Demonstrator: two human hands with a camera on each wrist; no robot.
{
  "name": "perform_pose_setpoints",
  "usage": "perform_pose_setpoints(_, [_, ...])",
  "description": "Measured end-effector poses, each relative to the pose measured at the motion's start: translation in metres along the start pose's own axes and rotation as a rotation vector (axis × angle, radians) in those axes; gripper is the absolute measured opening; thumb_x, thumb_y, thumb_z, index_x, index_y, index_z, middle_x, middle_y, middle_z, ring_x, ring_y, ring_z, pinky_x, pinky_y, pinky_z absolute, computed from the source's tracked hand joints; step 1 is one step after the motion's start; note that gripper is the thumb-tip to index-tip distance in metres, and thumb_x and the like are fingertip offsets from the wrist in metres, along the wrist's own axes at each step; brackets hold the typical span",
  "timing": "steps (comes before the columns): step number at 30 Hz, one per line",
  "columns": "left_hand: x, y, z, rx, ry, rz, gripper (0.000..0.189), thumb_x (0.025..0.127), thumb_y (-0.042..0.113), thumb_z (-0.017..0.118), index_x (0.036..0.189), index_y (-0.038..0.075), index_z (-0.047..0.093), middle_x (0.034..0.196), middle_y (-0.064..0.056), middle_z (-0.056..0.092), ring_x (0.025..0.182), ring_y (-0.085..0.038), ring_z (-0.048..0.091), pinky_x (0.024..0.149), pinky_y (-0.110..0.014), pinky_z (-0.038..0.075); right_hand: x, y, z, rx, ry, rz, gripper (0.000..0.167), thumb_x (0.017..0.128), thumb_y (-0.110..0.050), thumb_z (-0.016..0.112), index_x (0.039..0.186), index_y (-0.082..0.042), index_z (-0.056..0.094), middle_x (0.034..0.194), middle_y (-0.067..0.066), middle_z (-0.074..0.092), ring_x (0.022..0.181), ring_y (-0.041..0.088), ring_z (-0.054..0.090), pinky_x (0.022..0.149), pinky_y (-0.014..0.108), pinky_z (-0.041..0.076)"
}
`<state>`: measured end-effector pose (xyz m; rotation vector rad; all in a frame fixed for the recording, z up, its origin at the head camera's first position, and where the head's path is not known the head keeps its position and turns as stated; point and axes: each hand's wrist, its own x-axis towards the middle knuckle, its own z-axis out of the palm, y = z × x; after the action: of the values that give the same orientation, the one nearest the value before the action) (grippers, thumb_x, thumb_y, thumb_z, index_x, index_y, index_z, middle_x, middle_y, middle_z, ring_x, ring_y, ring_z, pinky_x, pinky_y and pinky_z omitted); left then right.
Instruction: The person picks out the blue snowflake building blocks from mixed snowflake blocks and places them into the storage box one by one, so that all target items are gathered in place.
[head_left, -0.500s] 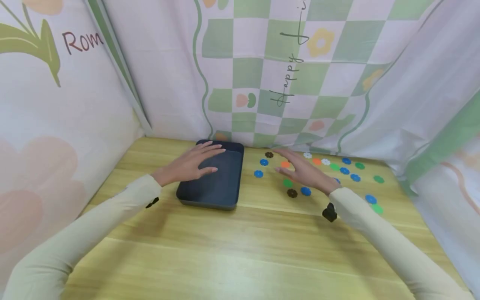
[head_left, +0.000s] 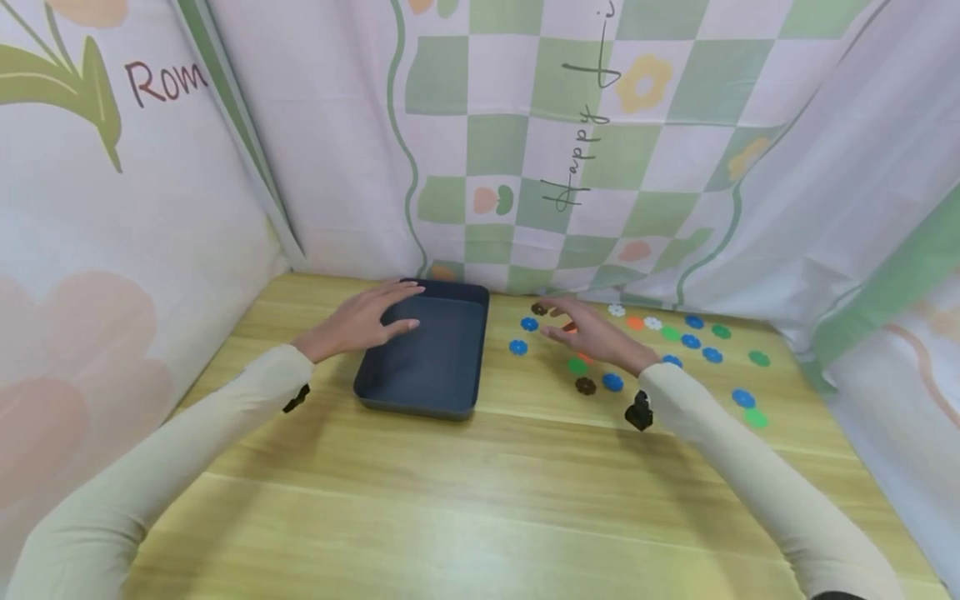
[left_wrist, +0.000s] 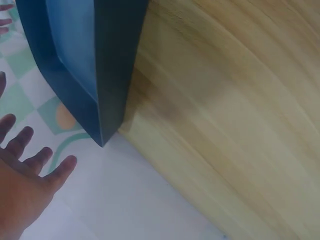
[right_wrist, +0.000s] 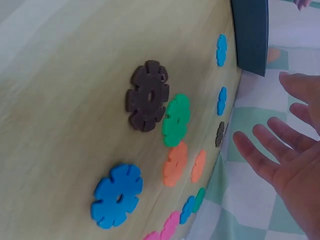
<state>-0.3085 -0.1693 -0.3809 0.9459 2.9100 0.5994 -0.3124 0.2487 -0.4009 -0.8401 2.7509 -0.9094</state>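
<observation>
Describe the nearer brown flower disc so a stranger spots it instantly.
On the wooden table, right of the dark rectangular tray, lie flower-shaped discs. Toward their front left, the brown disc has a green one behind, a blue one at right. Unlike the other brown disc, it lies well away from the curtain.

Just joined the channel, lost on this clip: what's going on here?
A person is working bare-handed at a table. The left hand hovers by the left side of a dark tray, not gripping it. The right hand is held over flower-shaped discs and holds none. The discs, in blue, green, orange, brown, white and pink, lie scattered on the table to the right of the tray.
</observation>
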Motion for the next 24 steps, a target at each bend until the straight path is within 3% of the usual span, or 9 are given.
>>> perform_pose_setpoints(7, [-0.002, -0.015, 0.005, -0.049, 0.000, -0.024, 0.068, 0.106, 0.042, 0.062, 0.164, 0.016, 0.037, 0.170, -0.017, 0.031, 0.156, -0.041, 0.030, 0.123, -0.067, 0.032, 0.010, 0.006, 0.003, 0.077, 0.011, 0.018, 0.059, 0.108, -0.017, 0.061, 0.159, -0.001, 0.038, 0.158, 0.026, 0.044, 0.141, 0.048, 0.046, 0.115, 0.062, 0.046])
perform_pose_setpoints(15, [-0.005, -0.023, 0.009, -0.120, -0.017, -0.052, 0.069, 0.108, 0.040, 0.060, 0.165, 0.012, 0.032, 0.169, -0.021, 0.030, 0.156, -0.042, 0.029, 0.126, -0.064, 0.028, 0.019, 0.012, 0.007, 0.107, 0.027, 0.041, 0.061, 0.106, -0.013, 0.065, 0.157, 0.006, 0.038, 0.150, 0.031, 0.049, 0.134, 0.049, 0.053, 0.107, 0.060, 0.054])
perform_pose_setpoints(19, [-0.004, -0.027, 0.012, -0.230, -0.019, -0.101, 0.070, 0.109, 0.039, 0.057, 0.166, 0.009, 0.029, 0.170, -0.021, 0.027, 0.156, -0.042, 0.028, 0.127, -0.063, 0.027, 0.025, 0.014, 0.009, 0.104, 0.036, 0.058, 0.058, 0.105, -0.010, 0.065, 0.155, 0.007, 0.041, 0.146, 0.031, 0.053, 0.130, 0.048, 0.056, 0.107, 0.061, 0.053])
perform_pose_setpoints(24, [-0.004, -0.033, 0.015, -0.396, 0.002, -0.220, 0.071, 0.110, 0.041, 0.053, 0.167, 0.009, 0.025, 0.171, -0.021, 0.026, 0.152, -0.047, 0.033, 0.121, -0.066, 0.036, 0.034, 0.014, 0.014, 0.119, 0.039, 0.058, 0.054, 0.102, -0.003, 0.065, 0.150, 0.013, 0.044, 0.142, 0.036, 0.054, 0.127, 0.051, 0.058, 0.108, 0.061, 0.053])
